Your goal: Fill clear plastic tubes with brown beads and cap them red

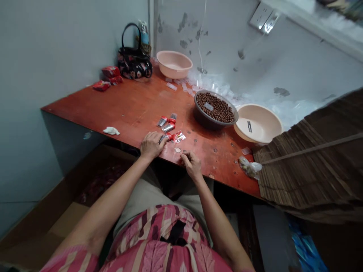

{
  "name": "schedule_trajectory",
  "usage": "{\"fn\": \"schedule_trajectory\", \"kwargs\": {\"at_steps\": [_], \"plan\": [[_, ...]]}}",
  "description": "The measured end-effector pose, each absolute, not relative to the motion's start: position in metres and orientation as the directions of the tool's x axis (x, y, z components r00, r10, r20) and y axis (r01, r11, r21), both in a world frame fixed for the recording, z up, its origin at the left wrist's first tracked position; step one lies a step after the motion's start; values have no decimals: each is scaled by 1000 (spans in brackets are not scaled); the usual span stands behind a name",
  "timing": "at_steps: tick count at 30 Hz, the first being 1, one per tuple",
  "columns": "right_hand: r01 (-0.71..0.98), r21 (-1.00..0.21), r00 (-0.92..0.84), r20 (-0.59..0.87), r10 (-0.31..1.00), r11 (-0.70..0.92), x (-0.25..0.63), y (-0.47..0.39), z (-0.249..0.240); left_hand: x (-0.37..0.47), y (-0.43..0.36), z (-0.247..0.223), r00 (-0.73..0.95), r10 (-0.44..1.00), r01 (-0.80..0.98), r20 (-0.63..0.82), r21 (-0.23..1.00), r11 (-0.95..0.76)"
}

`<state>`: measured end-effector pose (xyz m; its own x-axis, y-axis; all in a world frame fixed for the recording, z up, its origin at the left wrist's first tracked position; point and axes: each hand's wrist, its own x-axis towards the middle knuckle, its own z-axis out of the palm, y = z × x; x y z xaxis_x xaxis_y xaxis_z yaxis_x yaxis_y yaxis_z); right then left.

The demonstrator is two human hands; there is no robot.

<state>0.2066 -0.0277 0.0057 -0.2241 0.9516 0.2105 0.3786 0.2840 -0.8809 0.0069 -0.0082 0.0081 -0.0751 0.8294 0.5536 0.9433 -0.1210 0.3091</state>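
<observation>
My left hand rests on the front edge of the red-brown table, its fingers reaching a small red and silver packet. Whether it grips the packet is hard to tell. More red and silver packets lie just beyond it, and a flatter one is to the right. My right hand is at the table edge with its fingers curled in; anything inside is hidden. A small pale oval lies between the hands.
A grey bowl of brown beads stands ahead right, beside a cream basin. A pink basin, handbag and red packs are at the back. Stacked brown cardboard and a knotted plastic bag sit right; white tissue left.
</observation>
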Motion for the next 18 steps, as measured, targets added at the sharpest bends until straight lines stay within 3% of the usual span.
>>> {"fn": "schedule_trajectory", "kwargs": {"at_steps": [9, 18], "plan": [[318, -909, -249, 194, 949, 270, 208, -27, 4, 4, -7, 9, -57, 831, 920, 553, 352, -171], [287, -925, -306, 158, 939, 249, 208, -24, 1, 30, -23, 15, -149, 844, 928, 515, 367, -60]]}}
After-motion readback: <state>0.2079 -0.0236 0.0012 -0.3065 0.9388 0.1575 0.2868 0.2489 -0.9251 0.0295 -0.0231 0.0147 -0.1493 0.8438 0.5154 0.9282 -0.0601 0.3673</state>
